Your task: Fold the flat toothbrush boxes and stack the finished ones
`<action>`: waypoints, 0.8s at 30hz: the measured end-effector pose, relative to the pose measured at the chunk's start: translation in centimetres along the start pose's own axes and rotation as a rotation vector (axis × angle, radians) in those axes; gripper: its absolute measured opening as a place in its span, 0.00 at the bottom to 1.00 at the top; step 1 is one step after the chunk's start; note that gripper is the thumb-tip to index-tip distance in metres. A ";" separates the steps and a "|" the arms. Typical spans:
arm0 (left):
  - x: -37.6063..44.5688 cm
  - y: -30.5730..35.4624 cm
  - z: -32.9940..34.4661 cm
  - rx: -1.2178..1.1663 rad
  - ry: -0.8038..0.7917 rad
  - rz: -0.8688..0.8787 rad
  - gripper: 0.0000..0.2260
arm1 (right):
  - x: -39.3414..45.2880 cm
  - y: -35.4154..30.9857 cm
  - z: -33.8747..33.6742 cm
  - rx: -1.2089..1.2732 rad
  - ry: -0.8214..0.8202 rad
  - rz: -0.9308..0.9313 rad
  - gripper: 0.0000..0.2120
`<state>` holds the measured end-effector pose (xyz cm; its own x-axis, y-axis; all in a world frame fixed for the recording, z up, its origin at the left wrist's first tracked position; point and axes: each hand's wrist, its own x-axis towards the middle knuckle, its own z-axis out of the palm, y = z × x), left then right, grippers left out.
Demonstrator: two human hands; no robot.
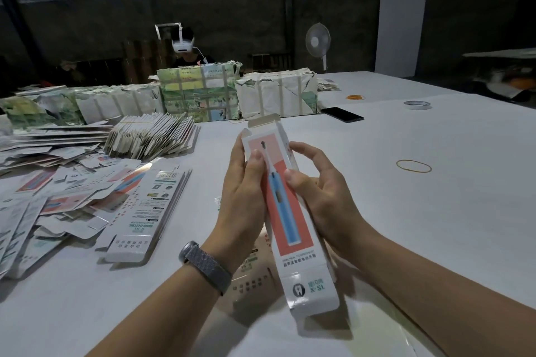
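Both hands hold one toothbrush box (285, 209) up above the white counter (420, 211): the left hand (243, 191) curls round its left edge, thumb on the printed front, and the right hand (316, 191) grips its right side. Left of the hands lies a heap of flat boxes (72, 180), a neat stack (145, 209) beside it. Right of the hands lies a rubber band (414, 166).

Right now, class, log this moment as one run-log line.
step: shaping box | left hand: grips toothbrush box | right hand: grips same box | far-end flap: open | flat boxes: left, on table
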<state>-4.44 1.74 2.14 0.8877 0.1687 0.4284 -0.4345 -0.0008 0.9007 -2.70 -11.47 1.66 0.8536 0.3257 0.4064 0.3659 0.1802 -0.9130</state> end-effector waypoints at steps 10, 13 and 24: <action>-0.7 0.6 0.8 0.042 -0.057 -0.018 0.13 | 0.8 -0.5 -0.2 0.012 0.032 -0.034 0.17; -0.6 0.8 0.7 0.038 -0.056 -0.020 0.14 | 0.8 -0.4 -0.2 0.013 0.025 -0.032 0.16; -0.7 0.7 0.5 0.043 -0.108 -0.008 0.13 | 1.1 0.0 -0.5 -0.004 0.048 -0.035 0.13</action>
<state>-5.28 1.12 2.48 0.9034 0.0620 0.4242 -0.4223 -0.0423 0.9055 -1.61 -11.56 2.08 0.8571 0.2746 0.4359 0.3970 0.1872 -0.8985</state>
